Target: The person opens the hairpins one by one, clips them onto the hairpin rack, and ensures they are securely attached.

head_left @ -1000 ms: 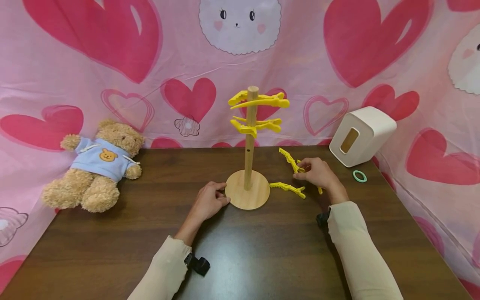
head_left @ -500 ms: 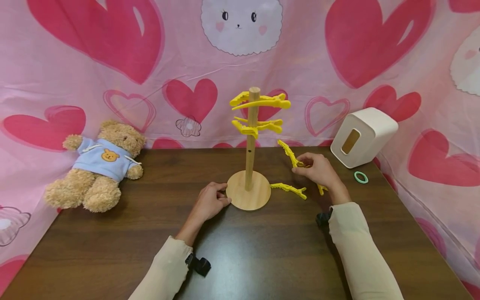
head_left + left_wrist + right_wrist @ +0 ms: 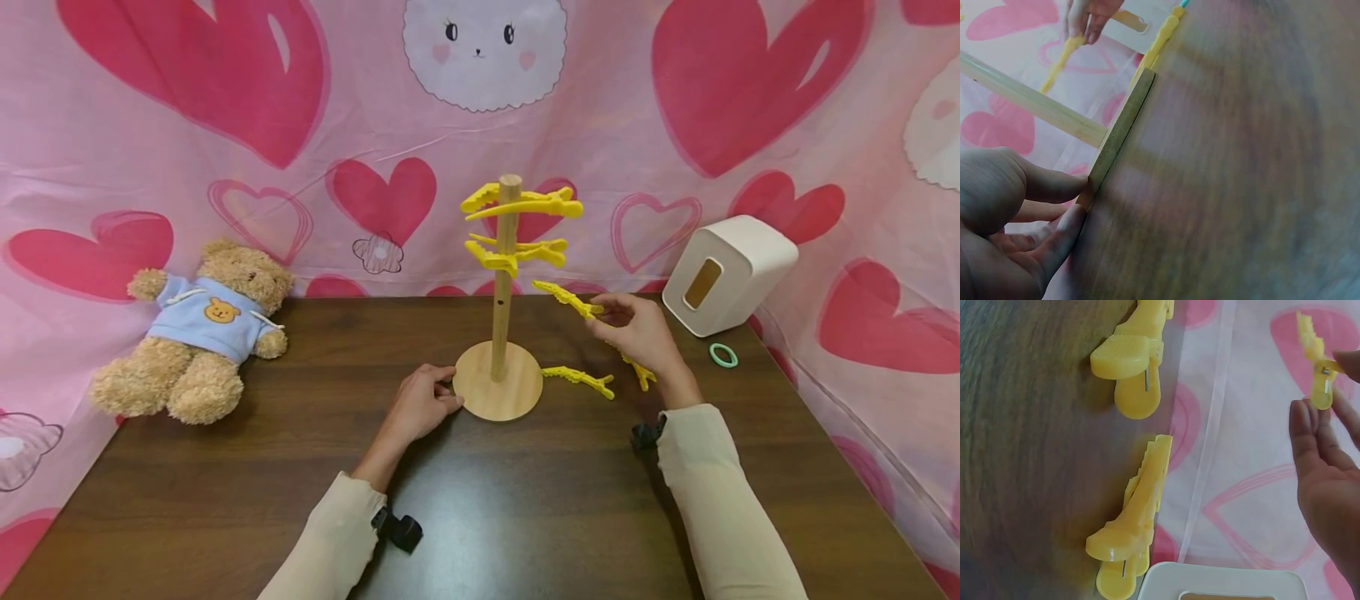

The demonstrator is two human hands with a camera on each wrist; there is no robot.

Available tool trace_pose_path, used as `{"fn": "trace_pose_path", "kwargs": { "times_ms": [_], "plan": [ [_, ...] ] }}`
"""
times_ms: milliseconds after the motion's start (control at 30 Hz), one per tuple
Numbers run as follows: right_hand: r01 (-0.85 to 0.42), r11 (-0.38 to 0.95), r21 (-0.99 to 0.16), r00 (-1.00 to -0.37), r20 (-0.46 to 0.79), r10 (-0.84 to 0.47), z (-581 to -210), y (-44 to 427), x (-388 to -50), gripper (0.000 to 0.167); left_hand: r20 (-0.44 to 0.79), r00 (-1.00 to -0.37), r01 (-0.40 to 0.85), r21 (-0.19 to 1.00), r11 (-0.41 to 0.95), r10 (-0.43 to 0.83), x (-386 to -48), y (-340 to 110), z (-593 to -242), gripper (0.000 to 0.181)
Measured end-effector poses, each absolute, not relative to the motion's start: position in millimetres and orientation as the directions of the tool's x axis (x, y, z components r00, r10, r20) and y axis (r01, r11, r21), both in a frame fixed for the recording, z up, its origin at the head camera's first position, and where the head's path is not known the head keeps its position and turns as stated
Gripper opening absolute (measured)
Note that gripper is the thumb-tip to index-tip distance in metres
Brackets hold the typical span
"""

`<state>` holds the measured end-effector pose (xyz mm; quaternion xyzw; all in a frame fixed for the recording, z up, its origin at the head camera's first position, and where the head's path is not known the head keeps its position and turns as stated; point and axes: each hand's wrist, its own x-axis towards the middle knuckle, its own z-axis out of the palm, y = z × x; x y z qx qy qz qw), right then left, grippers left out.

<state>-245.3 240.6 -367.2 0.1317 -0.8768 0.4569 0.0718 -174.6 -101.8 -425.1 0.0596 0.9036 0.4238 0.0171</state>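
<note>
A wooden stand has a round base (image 3: 487, 404) and an upright pole (image 3: 501, 325). Yellow alligator hair clips grip the pole at two heights, the upper (image 3: 540, 205) near its top and the lower (image 3: 540, 250) below. My left hand (image 3: 416, 403) pinches the base's left edge, thumb and fingertips at the rim (image 3: 1116, 140). Right of the pole, my right hand (image 3: 639, 332) holds another yellow hair clip (image 3: 564, 297) above the table by its handle end, its toothed end pointing left. Two more clips lie on the table: one (image 3: 579, 379) beside the base, one (image 3: 642, 375) partly behind the right hand.
A white box (image 3: 738, 271) with a slot stands at the back right, and a mint-green ring (image 3: 723, 356) lies before it. A teddy bear (image 3: 206, 312) in a blue top leans at the back left. Pink heart-printed cloth (image 3: 585, 100) hangs behind the brown table (image 3: 525, 508).
My right hand has lifted the hair clip off the table and carried it up, swinging its toothed end left toward the pole. My left hand keeps its place on the base.
</note>
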Motion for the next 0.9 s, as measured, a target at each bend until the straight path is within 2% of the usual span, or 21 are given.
{"fn": "trace_pose_path", "kwargs": {
  "times_ms": [300,533,900],
  "plan": [
    [-0.365,0.506,-0.781,-0.931,0.301,-0.207,-359,236,-238,0.034,0.02,-0.992,0.093,0.768,0.634,0.122,-174,-102,-424,0.05],
    [-0.4,0.468,-0.788,-0.916,0.326,-0.234,-369,240,-245,0.036,0.029,-0.992,0.099,0.762,0.64,0.119,-176,-102,-426,0.05],
    [-0.441,0.453,-0.775,-0.898,0.384,-0.216,-366,234,-241,0.033,0.017,-0.992,0.095,0.758,0.645,0.126,-176,-102,-427,0.05]
  ]
}}
